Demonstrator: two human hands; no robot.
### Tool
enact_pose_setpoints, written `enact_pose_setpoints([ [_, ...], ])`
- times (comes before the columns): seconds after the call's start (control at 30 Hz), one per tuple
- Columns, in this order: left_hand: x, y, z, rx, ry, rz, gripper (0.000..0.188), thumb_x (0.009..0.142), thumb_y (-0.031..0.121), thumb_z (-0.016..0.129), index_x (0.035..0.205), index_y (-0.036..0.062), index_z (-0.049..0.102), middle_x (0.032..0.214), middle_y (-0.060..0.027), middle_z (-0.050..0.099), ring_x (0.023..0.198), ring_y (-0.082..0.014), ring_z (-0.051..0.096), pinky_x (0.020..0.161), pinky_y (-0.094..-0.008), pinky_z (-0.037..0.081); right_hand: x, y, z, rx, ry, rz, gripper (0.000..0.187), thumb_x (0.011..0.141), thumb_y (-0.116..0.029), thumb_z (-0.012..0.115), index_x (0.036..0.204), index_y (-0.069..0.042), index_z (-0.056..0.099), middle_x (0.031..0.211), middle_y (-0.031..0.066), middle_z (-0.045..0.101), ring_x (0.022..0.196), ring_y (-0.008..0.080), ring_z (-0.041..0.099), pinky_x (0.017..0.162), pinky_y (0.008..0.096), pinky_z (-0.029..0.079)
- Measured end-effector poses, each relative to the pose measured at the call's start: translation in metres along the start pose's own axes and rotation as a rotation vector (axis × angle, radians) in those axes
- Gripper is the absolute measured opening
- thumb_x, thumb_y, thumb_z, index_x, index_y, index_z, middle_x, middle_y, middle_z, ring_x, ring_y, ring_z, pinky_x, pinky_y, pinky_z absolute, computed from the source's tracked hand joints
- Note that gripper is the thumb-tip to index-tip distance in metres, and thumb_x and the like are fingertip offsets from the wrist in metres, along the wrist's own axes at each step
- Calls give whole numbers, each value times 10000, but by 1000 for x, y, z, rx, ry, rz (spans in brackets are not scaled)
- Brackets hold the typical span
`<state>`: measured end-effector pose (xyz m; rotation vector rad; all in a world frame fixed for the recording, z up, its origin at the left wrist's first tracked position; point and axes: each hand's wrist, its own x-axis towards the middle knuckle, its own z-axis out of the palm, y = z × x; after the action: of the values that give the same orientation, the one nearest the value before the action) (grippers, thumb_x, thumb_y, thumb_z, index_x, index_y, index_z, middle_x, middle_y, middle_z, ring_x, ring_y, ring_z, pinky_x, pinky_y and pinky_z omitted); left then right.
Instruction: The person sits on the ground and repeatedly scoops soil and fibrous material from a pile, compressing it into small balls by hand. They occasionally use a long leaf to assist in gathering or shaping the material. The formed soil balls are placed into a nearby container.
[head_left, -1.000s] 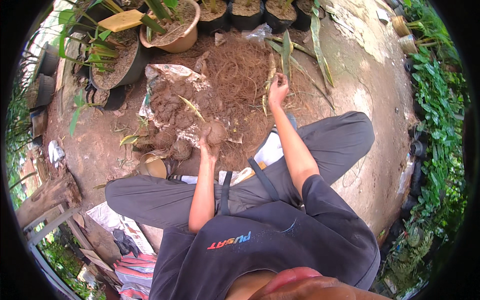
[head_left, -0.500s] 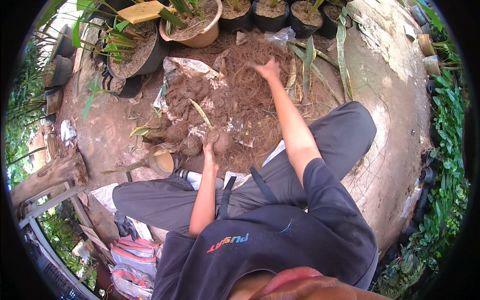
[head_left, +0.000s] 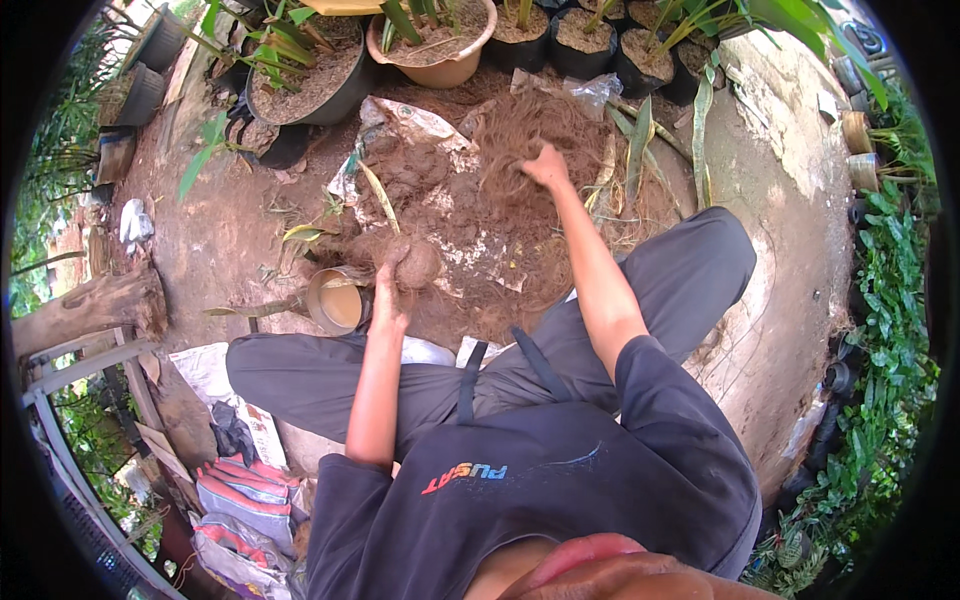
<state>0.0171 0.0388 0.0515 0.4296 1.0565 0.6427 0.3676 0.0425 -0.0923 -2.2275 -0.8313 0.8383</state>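
Note:
My left hand (head_left: 391,282) is closed round the side of a brown fibre-wrapped soil ball (head_left: 418,265), held low over the ground. A pale-edged leaf cutting (head_left: 379,197) sticks up out of the ball. At the far side my right hand (head_left: 546,166) has its fingers bent into a loose heap of brown coconut fibre (head_left: 518,120), gripping some strands; the fingertips are partly hidden. Between the hands lies dark wet soil (head_left: 410,172) on a flattened white sack (head_left: 415,118).
By my left knee stands a round container of brown liquid (head_left: 338,303). Long cut leaves (head_left: 703,140) lie to the right of the fibre. A tan plant pot (head_left: 440,70) and several black plant bags (head_left: 583,45) line the far side. A log (head_left: 100,308) lies at left.
The picture has shifted slightly. My left hand has moved left with the ball. My right hand's spread fingers have closed into the fibre, which looks pulled up and looser.

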Motion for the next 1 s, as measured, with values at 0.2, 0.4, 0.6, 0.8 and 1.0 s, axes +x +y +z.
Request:
enact_pose_setpoints([
  [0.2,34,-54,-29,-287,-25,43,443,794,279,685,1174,92,555,1106,-73,614,998,-236,598,872,-408,495,-81,-8,36,-174,128,95,832,724,-356,755,1377,-11,371,1249,253,550,1165,398,522,993,440,425],
  [0.4,32,-57,-18,-176,-50,24,346,817,242,661,1120,91,589,1050,-66,626,966,-203,614,817,-369,512,-131,-5,28,-135,189,76,867,754,-427,734,1390,-6,321,1324,246,474,1230,383,468,1038,433,385],
  [0.6,45,-58,-24,-266,-25,27,324,826,237,664,1096,66,614,1080,-71,632,977,-191,623,807,-360,521,-157,-48,13,-200,710,-163,647,805,-360,694,1316,-73,421,1355,213,435,1292,382,380,1071,466,317],
  [0.8,48,-50,-31,-288,24,46,324,830,234,666,1104,72,607,1077,-69,626,1005,-190,606,850,-365,502,-64,-72,-6,74,436,-345,218,805,-75,569,1004,-32,646,1062,177,636,1087,350,565,922,437,432],
  [1.0,35,-48,-30,-307,6,34,329,836,221,655,1120,71,584,1065,-53,611,986,-190,602,835,-367,505,-1,-56,7,-323,254,-448,318,745,-7,552,1032,-63,677,1162,199,600,1081,388,571,933,445,451],
])
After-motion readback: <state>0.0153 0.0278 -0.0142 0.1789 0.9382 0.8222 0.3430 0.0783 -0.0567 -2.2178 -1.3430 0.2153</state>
